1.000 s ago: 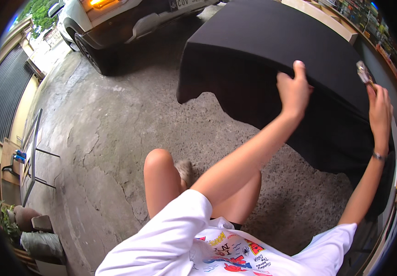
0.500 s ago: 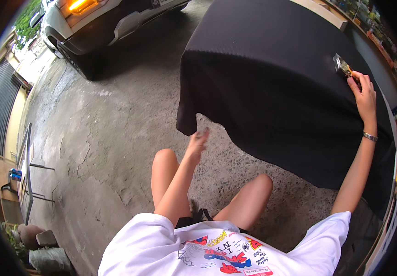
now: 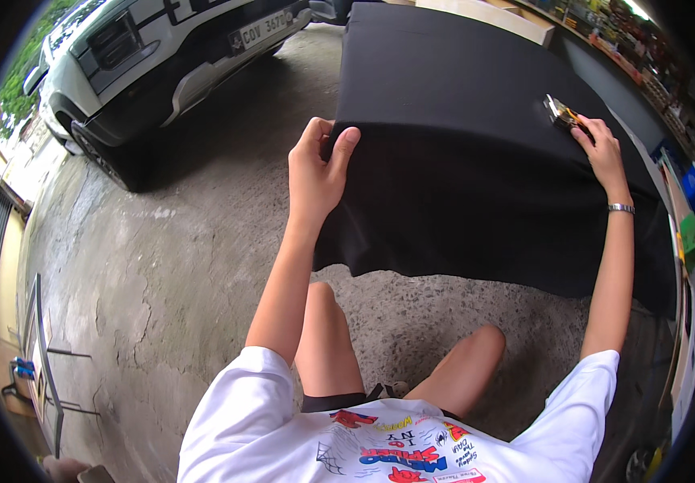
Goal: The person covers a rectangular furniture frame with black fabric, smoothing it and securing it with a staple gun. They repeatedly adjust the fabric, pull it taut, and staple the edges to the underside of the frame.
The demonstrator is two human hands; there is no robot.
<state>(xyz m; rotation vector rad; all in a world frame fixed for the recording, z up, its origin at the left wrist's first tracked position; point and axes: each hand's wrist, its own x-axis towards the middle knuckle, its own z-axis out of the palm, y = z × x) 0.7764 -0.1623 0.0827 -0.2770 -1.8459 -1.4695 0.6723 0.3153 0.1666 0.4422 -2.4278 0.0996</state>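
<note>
A black ribbed cloth lies over a large flat-topped thing and drapes down its near side, hiding what is under it. At the near left corner my left hand grips the cloth's edge, thumb on top and fingers curled round the left side. Toward the right of the top, my right hand is closed on a small silver and black hand tool with an orange part, which looks like a staple gun. The tool rests on or just over the cloth; which, I cannot tell.
A white and black vehicle stands at the far left. Crowded shelves line the far right, with a pale wooden board behind the cloth. A dark metal frame stands at left on the rough concrete floor.
My left hand has risen from near my knees to the cloth's corner and taken hold there. My right hand still holds the tool. The view has shifted, and the vehicle's orange light is now off.
</note>
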